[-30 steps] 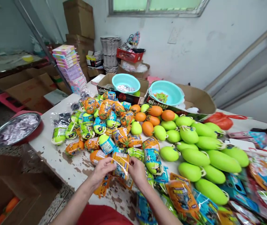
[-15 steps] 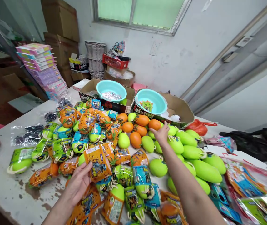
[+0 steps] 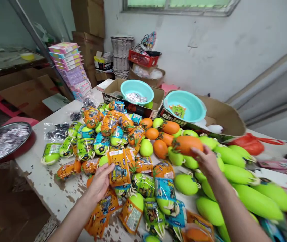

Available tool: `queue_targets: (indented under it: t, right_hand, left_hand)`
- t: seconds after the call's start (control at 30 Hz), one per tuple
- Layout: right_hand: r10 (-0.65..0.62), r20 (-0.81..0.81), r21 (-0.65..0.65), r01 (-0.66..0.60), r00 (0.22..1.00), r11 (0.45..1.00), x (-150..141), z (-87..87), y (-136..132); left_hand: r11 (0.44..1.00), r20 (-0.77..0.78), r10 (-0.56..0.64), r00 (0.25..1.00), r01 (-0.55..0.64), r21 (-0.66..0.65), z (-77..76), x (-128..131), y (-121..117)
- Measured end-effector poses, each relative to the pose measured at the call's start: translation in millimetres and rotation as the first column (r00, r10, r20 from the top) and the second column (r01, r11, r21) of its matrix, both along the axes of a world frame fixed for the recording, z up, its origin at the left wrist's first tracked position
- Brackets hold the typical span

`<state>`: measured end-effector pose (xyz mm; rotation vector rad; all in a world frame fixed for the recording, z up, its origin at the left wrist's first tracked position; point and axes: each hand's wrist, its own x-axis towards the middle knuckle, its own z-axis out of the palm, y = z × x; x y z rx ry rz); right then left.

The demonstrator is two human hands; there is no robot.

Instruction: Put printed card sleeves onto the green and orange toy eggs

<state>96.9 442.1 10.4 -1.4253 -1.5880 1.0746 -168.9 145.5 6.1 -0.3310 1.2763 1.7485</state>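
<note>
My left hand grips an orange printed packet by its left edge, thumb on top, above the heap. Between the fingers of my right hand is an orange carrot-shaped toy, its green end pointing left. Below and around that hand lie smooth green oval toys with pale cords. More loose orange toys rest left of it. Wrapped toys in orange, blue and green packets are heaped left of my left hand. Others, such as a blue packet, lie between my arms.
Two turquoise basins stand on open cardboard boxes at the back. A metal bowl of small silvery packets is at the far left. A red plastic bag lies right. Stacked pink and purple boxes rise behind the table.
My right hand has lifted an orange toy from the pile and drawn it nearer. My left hand still holds the orange packet. The view has turned left, bringing the silvery packets' bowl further in.
</note>
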Motion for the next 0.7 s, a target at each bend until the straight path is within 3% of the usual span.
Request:
queue_targets:
  t: [0.07, 0.13, 0.2, 0.37, 0.5, 0.6, 0.7]
  right_hand:
    - [0.106, -0.25, -0.253, -0.17, 0.962, 0.952, 3, 13.0, -52]
    - [0.062, -0.477, -0.449, -0.304, 0.877, 0.84, 1, 18.5, -103]
    - [0.005, -0.605, -0.538, -0.414, 0.796, 0.734, -5, 19.2, -146]
    - [-0.117, -0.705, -0.617, -0.525, 0.699, 0.586, -30, 10.8, -220]
    - [-0.259, -0.702, -0.701, -0.579, 0.663, 0.417, -45, -2.0, -261]
    - [-0.213, -0.719, -0.689, -0.638, 0.661, 0.344, -44, -9.7, -280]
    - [-0.064, -0.752, -0.636, -0.695, 0.657, 0.335, -39, -9.2, -287]
  left_hand:
    - [0.999, -0.025, -0.035, 0.999, 0.035, 0.007, 2.5, 8, -2]
    - [0.994, -0.046, -0.103, 0.994, 0.105, 0.043, 10.1, 16, -4]
    - [0.97, -0.066, -0.211, 0.975, 0.217, 0.106, 23.1, 25, -9]
    - [0.831, -0.11, -0.505, 0.856, 0.516, 0.208, 55.6, 36, -31]
    - [0.778, -0.118, -0.599, 0.792, 0.61, 0.152, 56.4, 32, -55]
    - [0.784, -0.087, -0.604, 0.792, 0.611, 0.111, 49.2, 25, -69]
    - [0.795, -0.077, -0.599, 0.797, 0.603, 0.066, 46.5, 16, -75]
